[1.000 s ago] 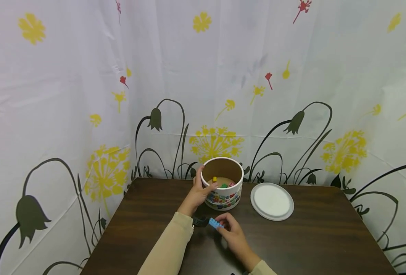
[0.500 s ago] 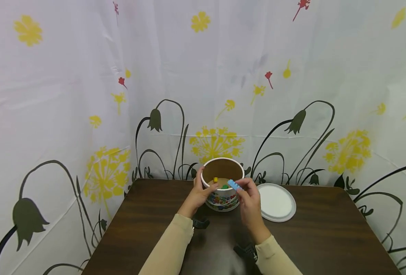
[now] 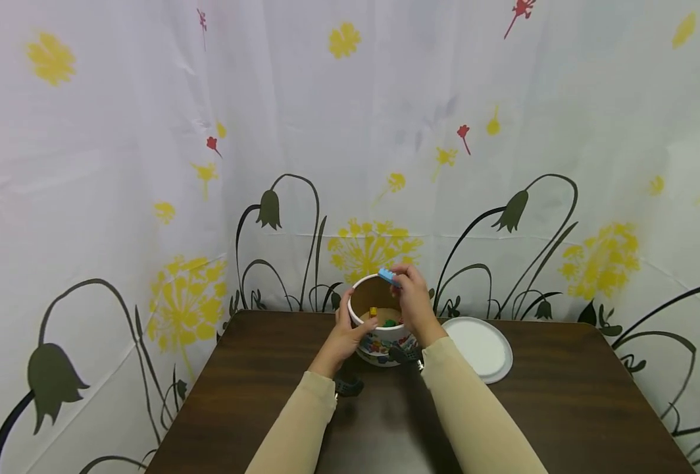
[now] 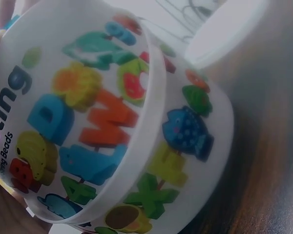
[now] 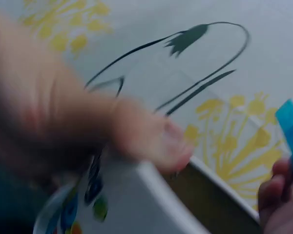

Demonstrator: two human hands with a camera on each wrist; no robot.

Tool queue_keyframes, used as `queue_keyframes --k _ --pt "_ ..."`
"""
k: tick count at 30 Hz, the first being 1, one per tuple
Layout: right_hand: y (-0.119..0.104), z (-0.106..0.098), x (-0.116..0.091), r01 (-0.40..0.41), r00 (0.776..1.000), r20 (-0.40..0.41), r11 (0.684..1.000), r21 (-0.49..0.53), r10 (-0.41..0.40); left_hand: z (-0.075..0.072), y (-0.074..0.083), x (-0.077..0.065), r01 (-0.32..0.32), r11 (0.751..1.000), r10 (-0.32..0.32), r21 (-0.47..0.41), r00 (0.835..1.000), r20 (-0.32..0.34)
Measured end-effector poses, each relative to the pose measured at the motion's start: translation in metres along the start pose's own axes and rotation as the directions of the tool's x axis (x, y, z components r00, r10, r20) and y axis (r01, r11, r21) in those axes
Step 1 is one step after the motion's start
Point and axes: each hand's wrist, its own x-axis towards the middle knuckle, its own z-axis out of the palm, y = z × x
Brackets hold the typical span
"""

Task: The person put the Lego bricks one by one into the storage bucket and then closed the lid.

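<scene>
A round white tub (image 3: 379,342) printed with colourful letters and animals stands uncovered at the back of the table. My left hand (image 3: 344,336) holds its left side, thumb over the front rim. Above the tub's right rim, my right hand (image 3: 412,296) pinches a light-blue toy piece (image 3: 387,274) with a notched edge. In the right wrist view the blue piece (image 5: 290,126) shows at the right, with the blurred left hand (image 5: 88,112) across the rim. A yellow piece (image 3: 374,312) and a green piece (image 3: 389,323) lie inside the tub.
A round white lid (image 3: 480,349) lies on the dark wooden table (image 3: 563,388), right of the tub. Behind the table hangs a flower-patterned curtain (image 3: 302,99). Black wrist straps (image 3: 348,386) sit at both wrists.
The right hand has carried the blue piece from the table in front of the tub, up and forward to above its opening. The left hand has stayed on the tub.
</scene>
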Motion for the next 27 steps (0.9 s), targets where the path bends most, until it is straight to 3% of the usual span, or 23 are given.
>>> queue_keyframes --k 2,8,18,27 --pt "0.004 -0.002 0.002 -0.039 0.999 -0.018 0.998 -0.047 0.039 0.001 0.000 0.001 0.005 1.000 -0.005 0.001 1.000 0.009" --pt "0.008 0.001 0.003 -0.002 1.000 0.023 0.990 -0.139 0.005 -0.001 0.002 0.002 -0.009 1.000 0.009 0.003 1.000 -0.010" --pt "0.008 0.002 -0.001 -0.030 1.000 -0.008 0.972 -0.232 0.029 -0.002 0.002 -0.002 0.014 0.999 -0.014 -0.035 1.000 0.012" --pt "0.013 0.002 -0.003 0.030 0.999 -0.025 0.970 -0.241 -0.037 -0.001 0.000 -0.004 0.004 0.999 -0.004 -0.035 1.000 -0.001"
